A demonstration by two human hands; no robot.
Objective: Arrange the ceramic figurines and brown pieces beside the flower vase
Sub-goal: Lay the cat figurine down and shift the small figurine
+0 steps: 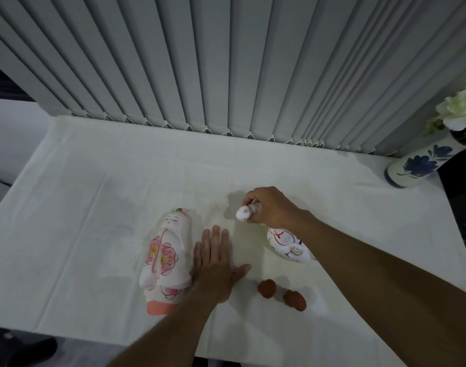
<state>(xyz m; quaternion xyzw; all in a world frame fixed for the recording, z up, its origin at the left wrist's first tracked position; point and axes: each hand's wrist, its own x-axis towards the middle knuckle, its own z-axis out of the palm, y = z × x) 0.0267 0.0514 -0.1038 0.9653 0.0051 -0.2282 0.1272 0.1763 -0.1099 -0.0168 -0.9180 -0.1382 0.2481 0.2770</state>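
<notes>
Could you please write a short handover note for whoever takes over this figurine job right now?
Left hand: flat on the white cloth, empty, beside the pink-flowered figurine, which lies on its side.
Right hand: grip closed on a small white piece, above the second figurine, also lying down.
Two brown pieces sit at the near edge.
Flower vase stands far right.
Done: nothing beside the vase yet.
Left: stand both figurines and set the brown pieces by the vase.

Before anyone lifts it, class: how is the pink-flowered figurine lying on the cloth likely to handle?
The pink-flowered figurine looks glazed ceramic, so probably rigid, breakable and somewhat slippery. Its rounded body lies on its side on the white cloth, so a push might roll it. The flat orange base suggests it would stand.
</notes>
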